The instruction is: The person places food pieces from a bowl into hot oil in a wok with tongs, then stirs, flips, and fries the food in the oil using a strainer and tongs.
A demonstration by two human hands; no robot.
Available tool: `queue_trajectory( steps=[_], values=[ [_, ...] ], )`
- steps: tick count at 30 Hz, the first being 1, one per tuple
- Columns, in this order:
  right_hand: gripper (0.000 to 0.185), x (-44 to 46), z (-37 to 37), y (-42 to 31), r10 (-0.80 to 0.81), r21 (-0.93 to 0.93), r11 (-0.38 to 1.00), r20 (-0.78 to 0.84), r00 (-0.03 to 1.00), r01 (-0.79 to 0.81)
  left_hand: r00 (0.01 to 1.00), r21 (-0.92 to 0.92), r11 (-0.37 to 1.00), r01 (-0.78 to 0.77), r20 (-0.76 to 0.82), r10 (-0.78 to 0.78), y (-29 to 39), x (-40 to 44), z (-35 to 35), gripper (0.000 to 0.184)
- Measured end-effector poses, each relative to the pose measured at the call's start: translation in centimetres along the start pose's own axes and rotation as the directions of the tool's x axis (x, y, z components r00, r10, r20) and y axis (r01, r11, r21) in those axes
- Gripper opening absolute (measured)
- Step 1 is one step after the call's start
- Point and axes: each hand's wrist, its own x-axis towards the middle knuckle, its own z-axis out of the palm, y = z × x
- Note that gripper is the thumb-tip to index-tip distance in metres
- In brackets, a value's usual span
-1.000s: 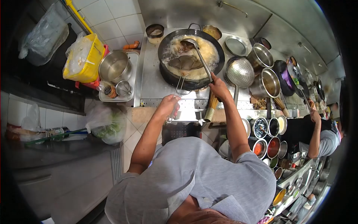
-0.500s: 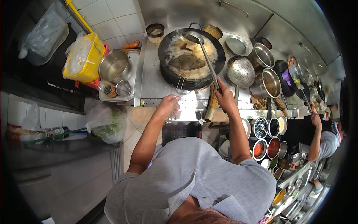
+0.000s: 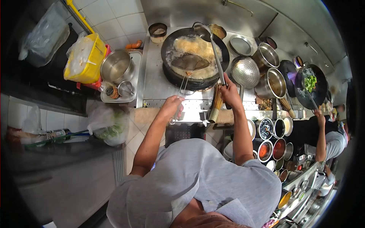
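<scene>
In the middle of the stove sits a large black wok [image 3: 224, 57] of bubbling oil, with a pale golden frying mass [image 3: 192, 45] in its far half. My left hand [image 3: 172, 108] is closed round the wire handle of a mesh skimmer [image 3: 190, 62], whose dark mesh head lies over the near part of the oil. My right hand [image 3: 230, 94] grips the long handle of a metal ladle [image 3: 216, 53]. The ladle's bowl is at the wok's far rim, above the golden mass; whether it touches the rim I cannot tell.
A perforated strainer [image 3: 245, 72] and steel pots [image 3: 270, 83] stand right of the wok. A bamboo brush [image 3: 215, 106] lies at the stove's front edge. Left are a steel pot [image 3: 118, 66] and a yellow basket [image 3: 85, 59]. At right, a co-worker's hand [image 3: 319, 111] works at another wok [image 3: 321, 85] with green vegetables.
The ladle has moved from over the oil to the far rim, uncovering more of the golden mass. My left hand and the skimmer barely moved. The co-worker's wok has swung more into view.
</scene>
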Motion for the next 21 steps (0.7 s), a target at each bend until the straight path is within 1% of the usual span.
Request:
queue_trajectory(
  steps=[2,3,5,6,8,9,10,12,14,15,17,18,20,21],
  values=[
    [0.068,-0.6,-0.1,0.2,-0.084,-0.295,0.953,-0.018,0.996,0.075,1.000,-0.006,1.000,0.012,0.001,-0.012,0.3,-0.1,0.0,0.028],
    [0.068,-0.6,-0.2,0.6,-0.085,-0.295,0.952,-0.016,0.996,0.076,1.000,-0.017,0.999,0.027,-0.001,-0.027,0.4,-0.1,0.0,0.028],
    [0.067,-0.9,-0.4,1.3,-0.190,-0.287,0.940,0.011,0.982,0.185,1.000,-0.016,1.000,0.024,0.001,-0.024,0.5,-0.1,0.0,0.027],
    [0.067,-1.2,-0.2,1.1,-0.191,-0.287,0.940,0.013,0.982,0.187,1.000,-0.010,1.000,0.020,0.005,-0.020,0.5,-0.1,0.0,0.027],
    [0.067,-1.9,0.3,0.3,-0.050,-0.134,0.990,0.041,0.998,0.055,1.000,-0.028,0.999,0.019,0.005,-0.019,0.4,0.0,0.0,0.026],
    [0.067,-1.6,0.5,0.7,-0.049,-0.133,0.990,0.039,0.998,0.054,1.000,-0.047,0.999,0.019,0.009,-0.019,0.3,0.1,0.0,0.026],
    [0.068,-0.8,0.7,1.3,-0.102,-0.161,0.981,0.054,0.993,0.110,1.000,-0.045,0.999,0.019,0.011,-0.019,0.2,0.2,0.0,0.026],
    [0.068,-0.5,1.1,0.8,-0.154,-0.187,0.969,0.066,0.986,0.164,1.000,-0.058,0.998,0.023,0.021,-0.022,0.0,0.4,-0.1,0.025],
    [0.067,-0.6,1.3,-0.4,-0.065,-0.181,0.980,0.127,0.990,0.088,1.000,-0.061,0.998,0.024,0.019,-0.022,-0.1,0.5,0.0,0.024],
    [0.067,-0.4,1.5,-0.9,-0.066,-0.181,0.979,0.129,0.989,0.089,1.000,-0.064,0.998,0.025,0.017,-0.024,-0.1,0.5,0.0,0.023],
    [0.066,-0.1,2.0,-1.7,0.021,-0.129,0.992,0.131,0.991,-0.004,1.000,-0.071,0.997,0.026,0.013,-0.025,0.1,0.2,0.2,0.022],
    [0.066,0.4,2.3,-1.6,0.020,-0.131,0.991,0.133,0.991,-0.003,1.000,-0.077,0.997,0.026,0.011,-0.026,0.2,0.2,0.2,0.022],
    [0.068,1.7,3.0,-1.5,-0.047,-0.281,0.957,0.118,0.992,0.079,1.000,-0.078,0.997,0.021,0.009,-0.020,0.1,0.3,0.2,0.021],
    [0.068,2.4,3.3,-1.8,-0.048,-0.282,0.956,0.118,0.992,0.080,1.000,-0.077,0.997,0.017,0.010,-0.016,0.1,0.4,0.3,0.021]
  ],
)
